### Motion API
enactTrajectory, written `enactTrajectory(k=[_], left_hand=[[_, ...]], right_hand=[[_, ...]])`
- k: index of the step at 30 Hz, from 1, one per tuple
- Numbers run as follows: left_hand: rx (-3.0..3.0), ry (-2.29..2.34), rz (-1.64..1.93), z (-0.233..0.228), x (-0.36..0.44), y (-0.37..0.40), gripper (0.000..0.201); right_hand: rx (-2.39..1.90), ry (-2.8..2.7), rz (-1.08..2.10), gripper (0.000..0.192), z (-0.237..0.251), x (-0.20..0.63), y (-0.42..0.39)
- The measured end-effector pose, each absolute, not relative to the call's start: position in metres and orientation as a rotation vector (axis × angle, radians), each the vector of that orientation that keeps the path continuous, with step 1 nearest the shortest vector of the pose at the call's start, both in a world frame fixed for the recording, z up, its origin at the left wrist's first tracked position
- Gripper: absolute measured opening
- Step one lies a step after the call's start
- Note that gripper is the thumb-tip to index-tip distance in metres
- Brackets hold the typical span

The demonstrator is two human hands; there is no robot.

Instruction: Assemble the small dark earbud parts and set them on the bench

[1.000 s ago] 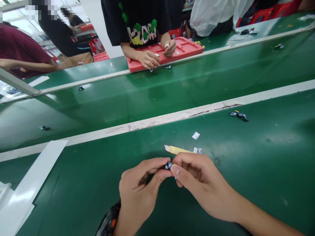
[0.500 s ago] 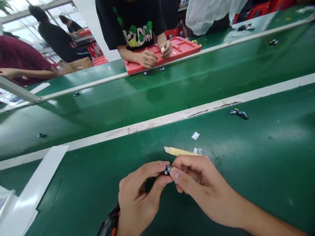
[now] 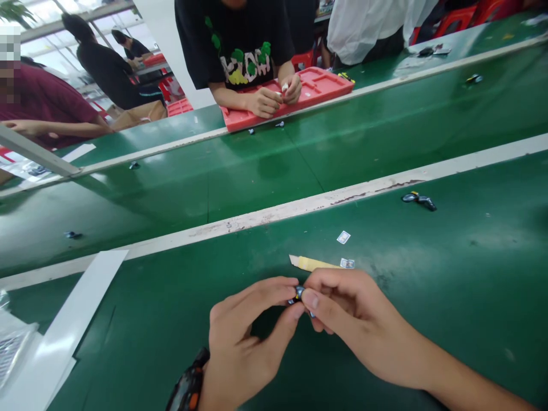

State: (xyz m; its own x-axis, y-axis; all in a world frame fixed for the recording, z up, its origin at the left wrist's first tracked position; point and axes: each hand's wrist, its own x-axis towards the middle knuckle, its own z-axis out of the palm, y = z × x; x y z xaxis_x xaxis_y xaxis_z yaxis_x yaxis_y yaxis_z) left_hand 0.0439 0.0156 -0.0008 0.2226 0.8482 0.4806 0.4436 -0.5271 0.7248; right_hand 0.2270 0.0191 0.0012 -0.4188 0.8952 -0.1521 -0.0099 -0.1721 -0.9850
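Head view: both hands meet low centre over the green worktop (image 3: 428,274).
Left hand (image 3: 246,337): thumb and forefinger pinch a small dark part (image 3: 298,294).
Right hand (image 3: 342,314): fingertips grip the same part from the other side; part sits between both hands, above the worktop.
Nearby: yellow backing strip (image 3: 312,263) just beyond the hands, two small labels (image 3: 343,237) by it.
Farther right: dark clip (image 3: 418,200) on the worktop.
Across belt: another person's hands on a red tray (image 3: 325,85).
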Motion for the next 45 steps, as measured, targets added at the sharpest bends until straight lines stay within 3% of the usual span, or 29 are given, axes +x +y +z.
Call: enactTrajectory(k=[10, 15, 25, 34, 45], left_hand=[[2.057, 1.373, 1.250, 0.0038, 0.0475, 0.0123, 0.028], [1.935, 1.242, 1.330, 0.0033, 0.0464, 0.0142, 0.028], [1.749, 1.159, 1.428, -0.0016, 0.0489, 0.0174, 0.040], [1.903, 1.136, 1.452, -0.0040, 0.0466, 0.0175, 0.034], [1.943, 0.994, 1.467, -0.0042, 0.0480, 0.0188, 0.041]], right_hand=[[-1.080, -1.466, 1.608, 0.038, 0.0034, 0.2263, 0.0193], [-1.119, -1.557, 1.515, 0.039, 0.0041, 0.2253, 0.0194], [-0.998, -1.347, 1.695, 0.040, 0.0009, 0.2230, 0.0179], [-1.003, -1.421, 1.593, 0.038, 0.0004, 0.2209, 0.0186], [-0.978, -1.480, 1.596, 0.036, -0.0005, 0.2261, 0.0196]])
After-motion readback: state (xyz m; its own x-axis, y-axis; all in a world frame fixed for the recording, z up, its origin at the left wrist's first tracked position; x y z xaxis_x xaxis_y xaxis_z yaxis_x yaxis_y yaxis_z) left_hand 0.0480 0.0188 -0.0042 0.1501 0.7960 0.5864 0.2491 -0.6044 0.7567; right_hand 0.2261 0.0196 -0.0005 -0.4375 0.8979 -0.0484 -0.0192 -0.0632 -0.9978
